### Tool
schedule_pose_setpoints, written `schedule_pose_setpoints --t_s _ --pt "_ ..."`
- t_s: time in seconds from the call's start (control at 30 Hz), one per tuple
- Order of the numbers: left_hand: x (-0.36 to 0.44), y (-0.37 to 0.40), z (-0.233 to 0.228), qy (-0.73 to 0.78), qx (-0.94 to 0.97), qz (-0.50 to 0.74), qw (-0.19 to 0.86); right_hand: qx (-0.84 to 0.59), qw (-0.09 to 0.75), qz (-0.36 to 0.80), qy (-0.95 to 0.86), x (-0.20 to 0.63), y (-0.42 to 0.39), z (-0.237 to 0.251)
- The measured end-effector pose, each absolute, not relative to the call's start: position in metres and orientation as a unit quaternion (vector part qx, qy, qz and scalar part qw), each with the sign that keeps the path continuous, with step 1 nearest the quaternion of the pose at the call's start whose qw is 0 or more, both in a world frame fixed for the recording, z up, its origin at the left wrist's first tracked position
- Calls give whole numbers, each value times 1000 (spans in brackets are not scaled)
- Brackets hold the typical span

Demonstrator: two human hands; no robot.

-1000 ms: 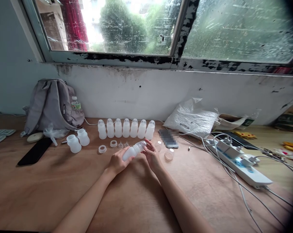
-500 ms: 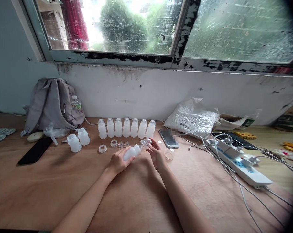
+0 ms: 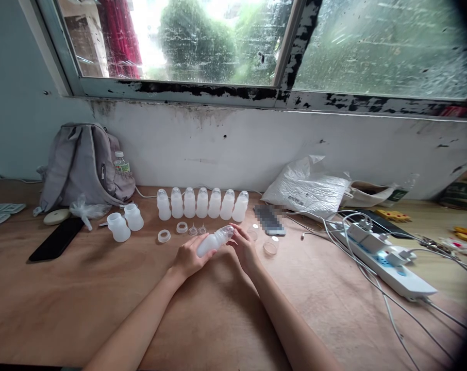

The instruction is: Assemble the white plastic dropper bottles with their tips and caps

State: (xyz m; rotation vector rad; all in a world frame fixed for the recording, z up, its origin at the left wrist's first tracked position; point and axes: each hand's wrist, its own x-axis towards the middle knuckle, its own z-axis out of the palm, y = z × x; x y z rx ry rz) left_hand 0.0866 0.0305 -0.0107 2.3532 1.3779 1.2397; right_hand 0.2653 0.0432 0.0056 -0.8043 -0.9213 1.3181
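My left hand (image 3: 189, 256) is wrapped round a frosted white baby bottle (image 3: 209, 244), tilted with its top toward the right. A clear cap (image 3: 226, 232) sits over the bottle's top, and my right hand (image 3: 243, 246) closes its fingers on it. Behind them several capped baby bottles (image 3: 202, 204) stand in a row. Two open bottles (image 3: 118, 228) without tops are at the left. Nearer my left hand lie two white collar rings (image 3: 164, 236) and two clear nipples (image 3: 193, 230). Clear caps (image 3: 270, 247) rest right of my right hand.
A phone (image 3: 270, 220) lies behind the loose caps, and a black phone (image 3: 56, 240) on the left by a grey backpack (image 3: 79, 165). A silver plastic parcel (image 3: 306, 188) leans at the wall. At right, a power strip (image 3: 396, 275) trails loose cables across the table.
My right hand has brought the clear cap leftward onto the top of the bottle, where before it was held just apart. My left hand keeps its hold on the bottle.
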Motion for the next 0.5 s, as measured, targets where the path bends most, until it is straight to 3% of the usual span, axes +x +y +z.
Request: schedule_pose_setpoints --t_s 0.2,0.5 --pt "85 26 -12 425 808 405 53 -391 671 512 -368 256 40 -9" --pt "77 28 -10 386 833 395 40 -423 665 456 -413 252 37 -16"
